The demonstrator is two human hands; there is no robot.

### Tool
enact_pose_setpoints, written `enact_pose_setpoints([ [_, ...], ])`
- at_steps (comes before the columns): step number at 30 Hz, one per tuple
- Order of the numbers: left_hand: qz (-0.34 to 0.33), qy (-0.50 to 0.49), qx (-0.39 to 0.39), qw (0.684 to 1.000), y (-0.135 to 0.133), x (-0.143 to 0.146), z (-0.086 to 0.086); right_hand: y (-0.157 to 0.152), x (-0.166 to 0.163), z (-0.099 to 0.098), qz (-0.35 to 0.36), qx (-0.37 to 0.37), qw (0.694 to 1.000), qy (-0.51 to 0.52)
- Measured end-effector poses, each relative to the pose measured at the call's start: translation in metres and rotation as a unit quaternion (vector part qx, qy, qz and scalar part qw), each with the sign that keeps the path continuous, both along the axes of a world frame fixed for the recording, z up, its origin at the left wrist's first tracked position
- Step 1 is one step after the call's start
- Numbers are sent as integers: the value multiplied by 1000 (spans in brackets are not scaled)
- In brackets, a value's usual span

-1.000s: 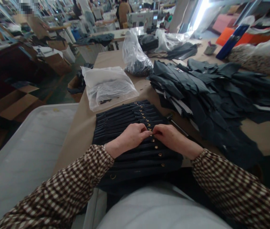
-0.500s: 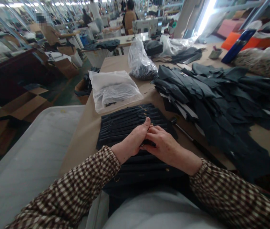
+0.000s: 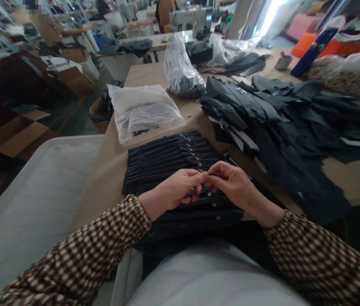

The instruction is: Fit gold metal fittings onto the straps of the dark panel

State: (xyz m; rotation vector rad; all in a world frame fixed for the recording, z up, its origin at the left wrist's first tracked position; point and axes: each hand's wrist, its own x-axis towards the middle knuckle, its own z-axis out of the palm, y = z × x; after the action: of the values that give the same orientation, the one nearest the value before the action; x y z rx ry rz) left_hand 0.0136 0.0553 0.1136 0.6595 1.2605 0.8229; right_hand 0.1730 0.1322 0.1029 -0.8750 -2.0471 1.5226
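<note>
My left hand (image 3: 180,187) is closed, thumb and forefinger pinching, with a bit of dark strap (image 3: 190,193) showing under its fingers. Opposite it, my right hand (image 3: 235,187) is pinched on a small dark piece with a yellowish glint (image 3: 212,174), and the fingertips of both hands meet there. Whether that piece is part of the strap I cannot tell. Below and beyond the hands lie dark strap-like pieces (image 3: 154,158) in an overlapping row, with gold-coloured metal fittings (image 3: 214,204) along their right part. The hands cover some of the row.
A translucent plastic bag (image 3: 150,112) lies beyond the row, and a clear bag of dark pieces (image 3: 184,80) stands behind it. Dark fabric pieces (image 3: 282,110) are heaped at right. A white surface (image 3: 40,204) adjoins the brown-covered table (image 3: 92,191) at left.
My right hand has drawn back to the right from its clasp over the left, and both hands now pinch at the fingertips. More gold fittings show. The view has tilted down slightly.
</note>
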Motion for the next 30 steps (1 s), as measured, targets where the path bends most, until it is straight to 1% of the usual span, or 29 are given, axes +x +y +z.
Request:
enact_pose_setpoints([
  [2, -23, 49, 13, 998, -3, 3, -2, -2, 6, -2, 18, -52, 998, -7],
  [4, -49, 104, 31, 993, -3, 5, -5, -3, 13, -3, 31, -56, 997, -31],
  [5, -66, 134, 45, 988, -3, 5, -5, -3, 16, -4, 36, -40, 997, -47],
  [7, -104, 211, 83, 968, -1, 5, -6, -2, 21, -7, 40, 16, 996, -80],
  [10, -156, 331, 148, 919, 3, 5, -5, -1, 27, -16, 62, 107, 985, -122],
  [13, -197, 404, 181, 875, 7, 5, -6, -1, 29, -25, 81, 175, 970, -151],
  [16, -210, 433, 184, 857, 7, 7, -8, -1, 28, -32, 82, 220, 959, -161],
  [21, -214, 450, 190, 846, 7, 8, -8, 4, 27, -37, 92, 235, 955, -157],
  [26, -213, 462, 194, 839, 7, 8, -9, 3, 23, -34, 99, 238, 948, -185],
  [30, -212, 492, 190, 823, 5, 7, -10, 0, 19, -29, 94, 251, 941, -208],
])
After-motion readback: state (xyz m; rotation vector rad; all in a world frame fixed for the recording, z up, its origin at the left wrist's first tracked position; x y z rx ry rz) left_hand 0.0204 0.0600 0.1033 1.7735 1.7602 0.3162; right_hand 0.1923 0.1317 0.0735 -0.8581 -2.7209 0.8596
